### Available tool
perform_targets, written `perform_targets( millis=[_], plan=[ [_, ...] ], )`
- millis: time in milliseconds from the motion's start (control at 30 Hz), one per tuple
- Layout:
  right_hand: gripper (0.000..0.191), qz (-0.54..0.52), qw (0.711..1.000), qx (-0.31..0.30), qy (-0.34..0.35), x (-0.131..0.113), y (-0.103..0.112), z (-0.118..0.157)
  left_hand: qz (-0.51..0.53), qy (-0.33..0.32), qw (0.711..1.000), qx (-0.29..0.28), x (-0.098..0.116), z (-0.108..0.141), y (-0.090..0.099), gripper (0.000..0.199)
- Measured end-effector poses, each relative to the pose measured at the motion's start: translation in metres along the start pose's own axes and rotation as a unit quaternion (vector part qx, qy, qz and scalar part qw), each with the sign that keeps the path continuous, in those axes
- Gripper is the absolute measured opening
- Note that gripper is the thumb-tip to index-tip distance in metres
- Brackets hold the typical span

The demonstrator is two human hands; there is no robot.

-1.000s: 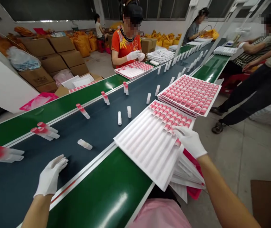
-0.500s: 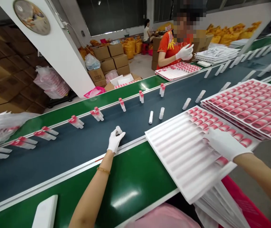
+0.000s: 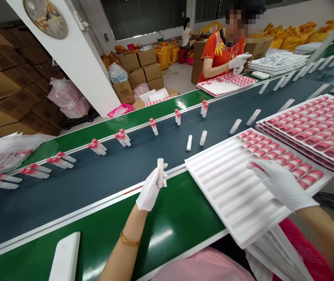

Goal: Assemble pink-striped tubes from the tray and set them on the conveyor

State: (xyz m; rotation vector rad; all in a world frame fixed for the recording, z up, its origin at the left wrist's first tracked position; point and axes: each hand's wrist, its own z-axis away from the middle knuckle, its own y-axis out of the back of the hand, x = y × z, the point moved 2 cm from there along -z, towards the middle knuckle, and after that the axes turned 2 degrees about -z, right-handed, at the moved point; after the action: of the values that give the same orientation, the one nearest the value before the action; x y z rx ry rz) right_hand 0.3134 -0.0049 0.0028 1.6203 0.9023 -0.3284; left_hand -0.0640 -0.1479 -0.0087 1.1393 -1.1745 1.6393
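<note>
My left hand (image 3: 151,189), in a white glove, is shut on a clear tube with a white cap (image 3: 160,172), held upright above the belt's near edge. My right hand (image 3: 282,185), also gloved, lies across a tilted white foam tray (image 3: 231,191) and grips it. Pink-and-white tubes fill the tray's far rows, and its near grooves are bare. Beyond it sits a stack of full trays (image 3: 310,128). Loose tubes (image 3: 154,127) lie scattered along the dark blue conveyor belt (image 3: 76,183).
A gloved co-worker in an orange shirt (image 3: 221,56) sits across the belt behind a filled tray (image 3: 227,84). Green bench tops (image 3: 173,218) flank the belt. A white block (image 3: 66,257) lies near my left arm. Cardboard boxes (image 3: 137,66) are stacked beyond the belt.
My left hand has risen from the belt with the tube, now upright in its fingers. The view has shifted slightly, and my right hand stays on the tray.
</note>
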Motion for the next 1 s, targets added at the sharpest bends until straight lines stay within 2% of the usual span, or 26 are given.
perform_targets(
  millis=[67, 133, 233, 333, 400, 533, 633, 733, 867, 1000],
  plan=[
    [0.018, -0.048, 0.998, -0.030, -0.006, -0.023, -0.011, 0.010, -0.068, -0.018, 0.997, 0.006, 0.002, 0.011, -0.010, 0.041],
    [0.024, -0.124, 0.991, -0.040, -0.039, -0.051, -0.023, 0.019, -0.116, -0.019, 0.993, 0.014, 0.002, 0.020, -0.020, 0.038],
    [0.031, -0.252, 0.961, -0.056, -0.095, -0.092, -0.037, 0.029, -0.134, -0.009, 0.991, 0.007, 0.002, 0.030, -0.036, 0.034],
    [0.032, -0.316, 0.940, -0.084, -0.096, -0.120, -0.042, 0.036, -0.134, 0.000, 0.991, 0.025, 0.001, 0.037, -0.044, 0.037],
    [0.028, -0.314, 0.941, -0.094, -0.081, -0.131, -0.042, 0.040, -0.163, -0.003, 0.986, 0.037, 0.000, 0.040, -0.046, 0.038],
    [0.020, -0.295, 0.951, -0.084, -0.045, -0.148, -0.041, 0.043, -0.230, -0.039, 0.972, 0.010, -0.002, 0.045, -0.048, 0.039],
    [0.020, -0.292, 0.952, -0.088, -0.020, -0.163, -0.041, 0.041, -0.255, -0.039, 0.966, 0.011, -0.004, 0.047, -0.050, 0.038],
    [0.027, -0.240, 0.965, -0.102, 0.043, -0.181, -0.041, 0.037, -0.240, -0.041, 0.970, 0.013, -0.008, 0.046, -0.052, 0.035],
    [0.020, -0.143, 0.970, -0.137, 0.143, -0.204, -0.045, 0.034, -0.193, -0.061, 0.979, 0.006, -0.015, 0.042, -0.050, 0.031],
    [0.017, -0.100, 0.973, -0.152, 0.146, -0.217, -0.046, 0.032, -0.141, -0.085, 0.986, 0.020, -0.022, 0.039, -0.045, 0.032]
  ],
)
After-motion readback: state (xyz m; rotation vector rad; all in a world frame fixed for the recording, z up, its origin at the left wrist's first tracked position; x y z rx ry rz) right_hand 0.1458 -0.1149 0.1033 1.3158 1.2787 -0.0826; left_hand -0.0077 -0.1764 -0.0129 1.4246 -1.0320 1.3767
